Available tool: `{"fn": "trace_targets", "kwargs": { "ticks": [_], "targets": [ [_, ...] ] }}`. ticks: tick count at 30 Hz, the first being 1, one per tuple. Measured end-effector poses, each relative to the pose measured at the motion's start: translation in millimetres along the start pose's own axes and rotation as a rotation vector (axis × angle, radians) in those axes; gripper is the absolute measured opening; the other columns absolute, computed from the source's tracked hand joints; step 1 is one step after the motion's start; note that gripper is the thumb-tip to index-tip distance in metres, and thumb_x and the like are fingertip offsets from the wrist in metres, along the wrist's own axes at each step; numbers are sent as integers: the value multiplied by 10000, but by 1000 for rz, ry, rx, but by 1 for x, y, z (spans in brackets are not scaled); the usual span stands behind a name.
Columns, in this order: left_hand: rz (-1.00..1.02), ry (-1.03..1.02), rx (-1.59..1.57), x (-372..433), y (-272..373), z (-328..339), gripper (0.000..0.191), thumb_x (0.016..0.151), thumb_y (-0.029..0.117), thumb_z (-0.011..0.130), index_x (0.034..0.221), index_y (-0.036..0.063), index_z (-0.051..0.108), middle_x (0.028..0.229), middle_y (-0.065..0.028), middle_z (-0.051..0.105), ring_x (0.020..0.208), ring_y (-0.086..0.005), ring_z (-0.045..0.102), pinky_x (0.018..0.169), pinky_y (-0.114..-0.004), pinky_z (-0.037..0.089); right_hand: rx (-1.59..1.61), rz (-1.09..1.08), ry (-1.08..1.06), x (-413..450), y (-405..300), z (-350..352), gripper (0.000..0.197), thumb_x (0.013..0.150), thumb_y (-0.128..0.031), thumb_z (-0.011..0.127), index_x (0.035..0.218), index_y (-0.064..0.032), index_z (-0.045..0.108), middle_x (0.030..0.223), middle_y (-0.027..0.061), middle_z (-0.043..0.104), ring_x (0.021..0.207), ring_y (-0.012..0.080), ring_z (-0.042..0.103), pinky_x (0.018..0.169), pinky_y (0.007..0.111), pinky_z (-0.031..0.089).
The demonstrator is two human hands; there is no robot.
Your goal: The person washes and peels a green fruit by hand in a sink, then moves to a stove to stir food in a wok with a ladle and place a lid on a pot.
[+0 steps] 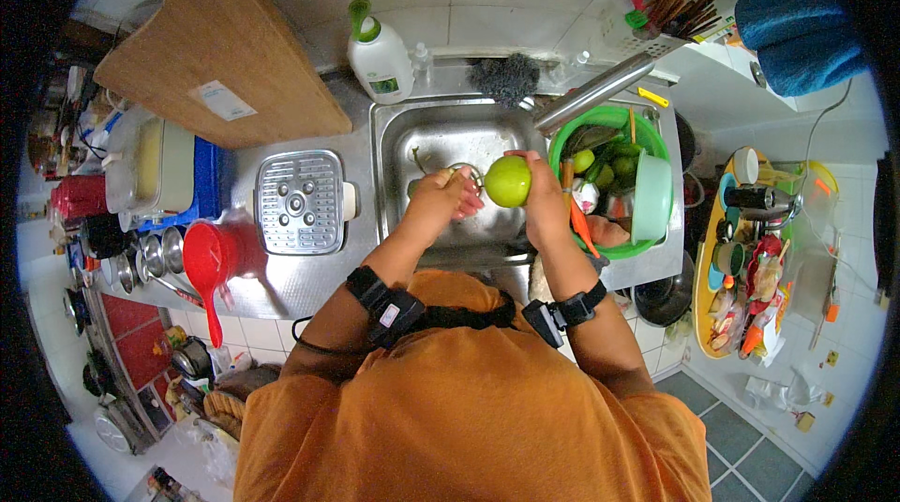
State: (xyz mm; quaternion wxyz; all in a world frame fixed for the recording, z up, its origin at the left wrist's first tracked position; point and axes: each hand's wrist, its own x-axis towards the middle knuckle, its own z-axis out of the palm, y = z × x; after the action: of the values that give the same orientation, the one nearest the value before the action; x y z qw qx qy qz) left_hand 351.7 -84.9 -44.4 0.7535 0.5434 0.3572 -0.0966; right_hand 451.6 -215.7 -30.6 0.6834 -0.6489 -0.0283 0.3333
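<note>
In my right hand (544, 201) is a round, shiny yellow-green fruit (508, 181), perhaps an apple, held over the right side of the stainless steel sink (450, 121). My left hand (444, 198) hovers over the middle of the basin, a short way from the fruit. Its fingers are loosely curled and apart, with nothing plainly held. A thin green stem (419, 159) shows just beyond this hand. Part of the drain is visible between the hands, and the basin floor below my left wrist is hidden.
Right of the sink, a green plastic basin (555, 143) holds vegetables, garlic (585, 195) and a pale green bowl (651, 198). The steel faucet (598, 93) reaches over its corner. A white pump bottle (380, 65) stands behind; a metal drain tray (299, 202) and red ladle (205, 256) lie left.
</note>
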Motion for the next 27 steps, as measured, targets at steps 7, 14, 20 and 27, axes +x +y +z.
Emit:
{"fn": "trace_targets", "kwargs": {
  "ticks": [7,14,20,27],
  "targets": [
    [463,-52,166,1,15,18,334,907,253,453,1156,37,505,1026,-53,555,928,-125,505,831,-249,396,264,415,-111,-12,-14,-2,515,905,-457,271,1089,-29,491,892,123,597,770,252,608,570,342,497],
    [303,18,291,-6,22,16,483,927,404,285,1098,17,518,1030,-148,563,923,-230,537,817,-329,414,45,303,-225,-22,-14,11,462,882,-478,386,1070,-61,452,772,69,556,593,141,530,432,237,394],
    [169,60,63,11,8,11,511,915,444,300,1085,12,513,988,-117,566,907,-201,523,825,-304,396,-171,-113,-155,-20,6,19,399,810,-335,601,996,-16,451,771,42,519,655,95,482,574,229,386],
    [525,154,193,7,27,34,389,860,309,532,1138,51,446,1020,-73,529,950,-155,488,842,-284,392,-492,-169,71,15,19,17,493,918,-420,277,972,3,526,882,244,554,810,414,523,741,398,431]
  ]
}}
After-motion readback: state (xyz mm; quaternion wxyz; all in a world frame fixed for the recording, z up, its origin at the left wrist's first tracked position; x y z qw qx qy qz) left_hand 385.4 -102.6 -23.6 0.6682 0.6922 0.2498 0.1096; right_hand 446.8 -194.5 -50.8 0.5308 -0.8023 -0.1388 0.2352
